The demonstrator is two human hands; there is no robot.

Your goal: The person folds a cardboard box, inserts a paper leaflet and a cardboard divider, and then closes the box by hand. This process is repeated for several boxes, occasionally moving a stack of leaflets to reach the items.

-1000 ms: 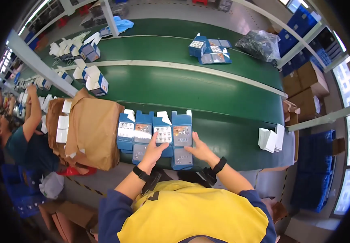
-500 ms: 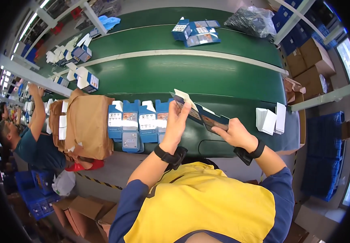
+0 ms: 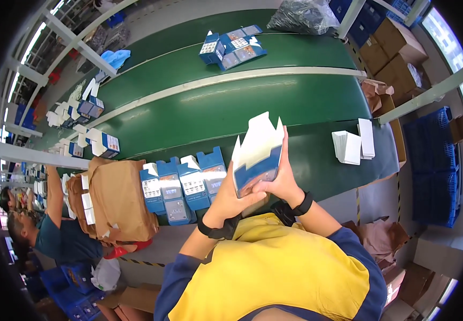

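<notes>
Blue card, white on the inside, is what my grip has hold of: the box (image 3: pixel 257 170) is clasped between left hand (image 3: pixel 229 197) and right hand (image 3: pixel 283 183), one to each side, with the thumbs low on the near side. From where I steer, it is lifted over the near edge of the green table (image 3: pixel 317 172), its mouth open and white flaps (image 3: pixel 262 131) pointing up. I cannot tell whether its bottom is closed. I judge the step in hand to be opening out and shaping this box; the next move calls for light, even pressure from both palms, as thin card could buckle.

To the left, overlapping cartons (image 3: pixel 191 184) lie beside a brown paper parcel (image 3: pixel 122 195); well to the right rest white cards (image 3: pixel 347 148). Farther out, more cartons (image 3: pixel 238 47) lie across the divider.
</notes>
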